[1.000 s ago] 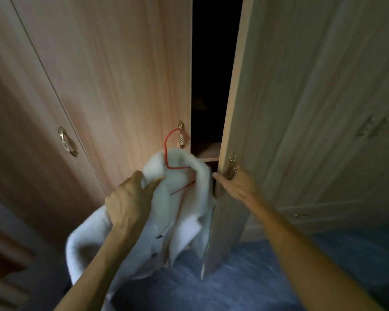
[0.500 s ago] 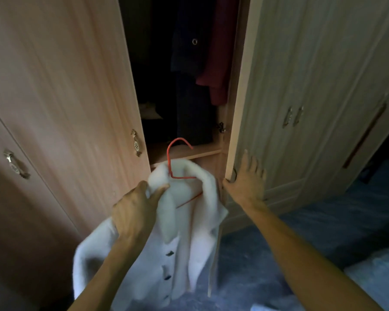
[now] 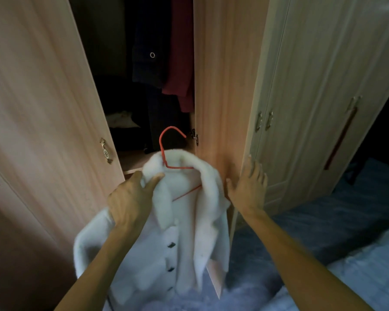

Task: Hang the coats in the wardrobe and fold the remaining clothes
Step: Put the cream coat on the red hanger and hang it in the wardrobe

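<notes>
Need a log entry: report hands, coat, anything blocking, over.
Left hand grips fluffy white coat at collar, on red wire hanger. Right hand flat on open light-wood wardrobe door. Navy garment and maroon garment hang inside, right of gap.

White coat with dark buttons, red hanger, pale wood-grain wardrobe door.

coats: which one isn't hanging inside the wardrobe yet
The white fluffy coat on the red wire hanger, gripped by the left hand outside the wardrobe; the dark navy coat and the maroon coat hang inside it.
</notes>
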Demonstrator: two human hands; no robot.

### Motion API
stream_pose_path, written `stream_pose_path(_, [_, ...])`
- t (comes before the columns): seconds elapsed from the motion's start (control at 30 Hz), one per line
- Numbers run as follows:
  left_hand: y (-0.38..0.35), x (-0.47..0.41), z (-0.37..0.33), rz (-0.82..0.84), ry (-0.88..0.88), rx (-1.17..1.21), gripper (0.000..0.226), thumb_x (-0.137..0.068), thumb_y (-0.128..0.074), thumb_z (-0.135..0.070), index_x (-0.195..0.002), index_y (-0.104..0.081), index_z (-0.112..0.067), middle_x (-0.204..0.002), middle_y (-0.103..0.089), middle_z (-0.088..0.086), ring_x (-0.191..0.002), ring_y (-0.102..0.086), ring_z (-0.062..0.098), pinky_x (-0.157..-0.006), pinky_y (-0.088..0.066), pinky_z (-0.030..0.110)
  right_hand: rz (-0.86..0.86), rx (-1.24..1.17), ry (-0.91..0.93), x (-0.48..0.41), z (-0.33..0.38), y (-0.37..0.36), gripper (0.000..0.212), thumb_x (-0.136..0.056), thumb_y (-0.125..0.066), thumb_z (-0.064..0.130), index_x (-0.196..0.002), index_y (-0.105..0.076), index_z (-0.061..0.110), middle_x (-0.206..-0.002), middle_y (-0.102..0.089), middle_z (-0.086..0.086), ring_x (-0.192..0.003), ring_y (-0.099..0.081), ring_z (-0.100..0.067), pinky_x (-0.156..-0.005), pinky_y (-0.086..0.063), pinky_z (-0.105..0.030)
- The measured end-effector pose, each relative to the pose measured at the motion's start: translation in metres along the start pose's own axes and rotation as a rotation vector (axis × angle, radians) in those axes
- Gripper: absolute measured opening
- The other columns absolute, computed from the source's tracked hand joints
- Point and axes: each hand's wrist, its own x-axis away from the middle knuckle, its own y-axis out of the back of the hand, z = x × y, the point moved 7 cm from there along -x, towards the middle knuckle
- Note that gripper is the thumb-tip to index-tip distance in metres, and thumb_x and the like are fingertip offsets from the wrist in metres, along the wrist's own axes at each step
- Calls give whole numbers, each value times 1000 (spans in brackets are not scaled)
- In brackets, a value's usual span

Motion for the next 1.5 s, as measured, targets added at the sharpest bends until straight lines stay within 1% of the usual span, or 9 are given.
stream_pose_path(0.27, [0, 0, -20, -14, 36, -19, 58, -84, -45, -65, -95, -58, -10, -87, -67, 17, -81, -61, 40, -64, -35, 36, -13, -157, 234, 0, 31, 6, 59, -91, -55, 33, -142, -32, 13, -144, -39, -15, -132, -39, -32, -107, -37, -46])
stream_pose_path(0.47, [15, -4, 4, -40, 82, -45, 59, -83, -40, -68, -97, -58, -14, -83, -67, 11, -76, -60, 34, -63, -33, 32, -19, -288, 385, -15, 83, 10, 40, -91, -53, 30, -128, -47, 14, -125, -56, -8, -112, -54, -25, -93, -46, -42])
stream_pose_path(0.67, [43, -12, 65, -87, 179, -27, 57, -81, -42, -69, -87, -56, -14, -81, -67, 12, -76, -60, 36, -64, -39, 34, 108, -475, 420, -28, 163, -4, 42, -96, -45, 30, -135, -45, 14, -133, -52, -9, -122, -48, -24, -100, -42, -39])
stream_pose_path(0.77, [59, -18, 100, -122, 211, 40, 61, -76, -38, -75, -81, -55, -16, -76, -67, 9, -71, -61, 34, -66, -48, 37, 185, -473, 427, -32, 208, -17, 42, -98, -42, 34, -136, -44, 17, -137, -49, -8, -125, -46, -23, -103, -40, -39])
stream_pose_path(0.93, [94, -30, 148, -173, 275, -7, 54, -80, -46, -69, -80, -55, -16, -83, -67, 13, -79, -61, 37, -62, -34, 34, 290, -502, 463, -35, 286, -34, 44, -100, -37, 39, -138, -43, 18, -138, -47, -8, -125, -46, -25, -103, -39, -39])
stream_pose_path(1.07, [111, -38, 175, -191, 310, -27, 52, -81, -46, -68, -75, -50, -17, -84, -67, 13, -81, -59, 38, -61, -29, 33, 357, -517, 480, -43, 337, -52, 48, -99, -37, 44, -140, -40, 19, -140, -46, -8, -126, -45, -25, -104, -39, -42])
stream_pose_path(1.23, [119, -55, 202, -233, 310, -62, 56, -80, -43, -72, -74, -49, -17, -77, -65, 9, -73, -60, 35, -62, -40, 36, 404, -543, 505, -61, 392, -73, 49, -98, -40, 42, -141, -39, 20, -140, -47, -7, -123, -48, -25, -99, -41, -37])
stream_pose_path(1.37, [120, -70, 219, -259, 321, -72, 57, -80, -42, -72, -79, -54, -16, -72, -61, 3, -69, -59, 32, -65, -44, 35, 434, -556, 467, -82, 424, -108, 56, -95, -38, 47, -143, -36, 19, -140, -47, -6, -123, -49, -27, -100, -43, -41])
stream_pose_path(1.5, [120, -83, 224, -318, 313, -101, 57, -77, -40, -74, -77, -53, -18, -68, -59, 0, -62, -57, 25, -62, -42, 32, 389, -538, 422, -107, 448, -139, 60, -92, -40, 50, -142, -35, 18, -138, -50, -8, -123, -49, -30, -100, -43, -43])
